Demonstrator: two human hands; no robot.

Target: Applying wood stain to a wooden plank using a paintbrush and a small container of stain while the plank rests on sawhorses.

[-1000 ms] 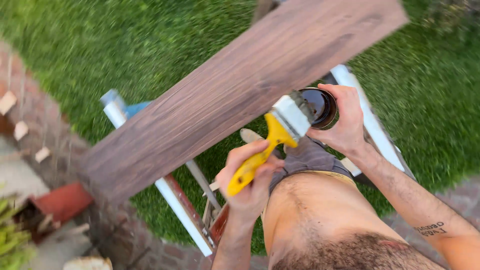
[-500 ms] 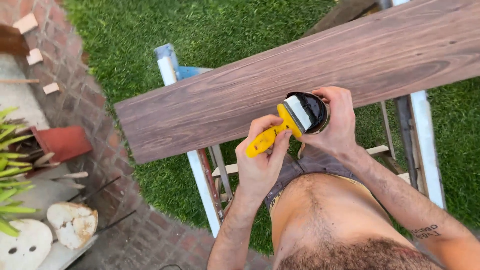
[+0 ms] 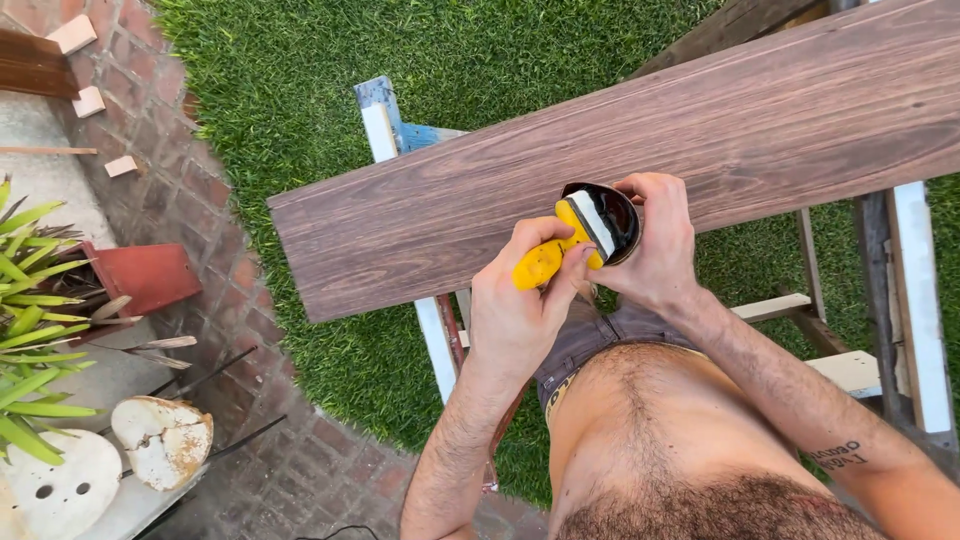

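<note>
A yellow-handled brush [image 3: 565,240] is held in the left hand [image 3: 520,315], its grip closed round the handle — the bristles dipped into a small dark can [image 3: 612,222]. The can is clasped by the right hand [image 3: 655,250], just in front of the stained brown plank [image 3: 600,140] laid over the grass [image 3: 300,70].

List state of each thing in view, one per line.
left hand: gripping the brush handle
right hand: wrapped around the can
brush: yellow handle, bristles dipped into the can
can: open, tilted, dark liquid inside
plank: stained dark brown, lying across the trestles
red pot: tipped on its side
</note>
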